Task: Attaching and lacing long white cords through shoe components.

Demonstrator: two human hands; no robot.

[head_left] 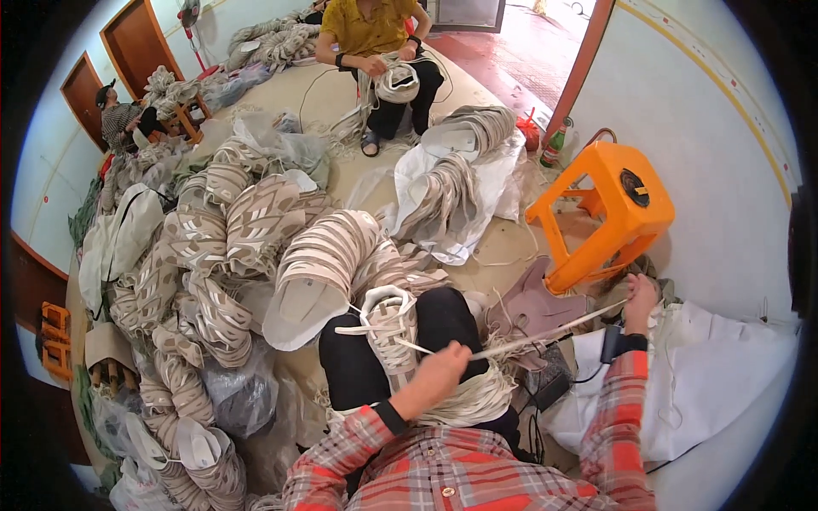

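A beige shoe upper (394, 358) stands between my knees, partly threaded with a cream shoelace (545, 335). Over my right thigh, my left hand (436, 377) is closed, slightly blurred, with the lace running through its fingers. Out to the right, my right hand (641, 300) is raised and closed round the lace, which stretches taut between both hands. A shorter length of lace runs from the upper toward my left hand. Loose cream laces (469, 399) lie in a bundle across my lap, partly behind my left forearm.
Stacked shoe uppers (319, 255) lie ahead and in large heaps (200, 238) to my left. An orange stool (609, 204) stands at the right, by a green bottle (554, 145). White sacking (673, 392) spreads beside my right arm. Ahead sits another person (375, 34) handling uppers.
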